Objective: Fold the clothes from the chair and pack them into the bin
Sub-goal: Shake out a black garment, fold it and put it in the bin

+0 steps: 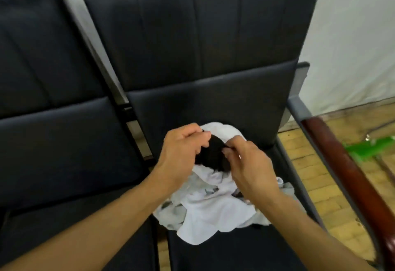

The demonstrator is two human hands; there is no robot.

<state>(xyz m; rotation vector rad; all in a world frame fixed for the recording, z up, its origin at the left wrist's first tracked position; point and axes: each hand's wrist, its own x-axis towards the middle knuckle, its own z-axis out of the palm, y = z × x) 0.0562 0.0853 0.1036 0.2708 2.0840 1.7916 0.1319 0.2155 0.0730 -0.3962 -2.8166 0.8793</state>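
A heap of white and pale grey clothes (209,208) lies on the seat of a black padded chair (224,103). Above the heap hangs a small dark garment (213,155), held between both hands. My left hand (181,153) grips its left edge with curled fingers. My right hand (250,166) pinches its right edge with thumb and fingers. The lower part of the dark garment is partly hidden by my right hand. No bin is in view.
A second black chair (53,121) stands to the left, joined in a row. A reddish wooden armrest (350,176) runs along the right side. Beyond it lie a wooden floor (310,185) with a green object (367,148) and a white wall (359,35).
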